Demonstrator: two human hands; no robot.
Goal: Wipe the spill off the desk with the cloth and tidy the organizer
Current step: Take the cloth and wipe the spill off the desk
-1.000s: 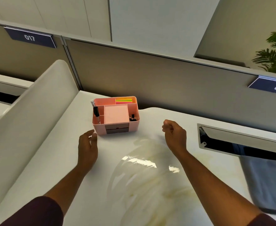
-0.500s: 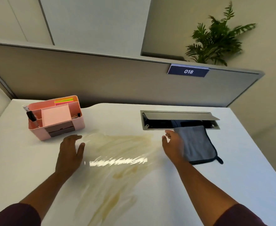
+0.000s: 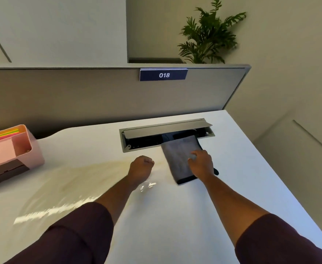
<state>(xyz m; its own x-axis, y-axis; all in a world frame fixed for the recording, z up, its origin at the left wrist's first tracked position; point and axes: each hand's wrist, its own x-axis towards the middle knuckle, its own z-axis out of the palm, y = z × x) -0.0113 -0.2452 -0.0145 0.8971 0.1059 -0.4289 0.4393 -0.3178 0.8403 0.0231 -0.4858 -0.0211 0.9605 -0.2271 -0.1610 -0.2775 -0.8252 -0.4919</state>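
Cloth [image 3: 179, 159] is looking soft, light and limp; right hand [image 3: 202, 164] is pressing spread fingers on it, not gripping. Left hand [image 3: 142, 168] is curling into an empty fist.

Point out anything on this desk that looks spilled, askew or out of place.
A yellowish spill spreads across the white desk, from beside the pink organizer toward the left hand. The grey cloth lies askew, its far end hanging into the open cable hatch, with the right hand on it.
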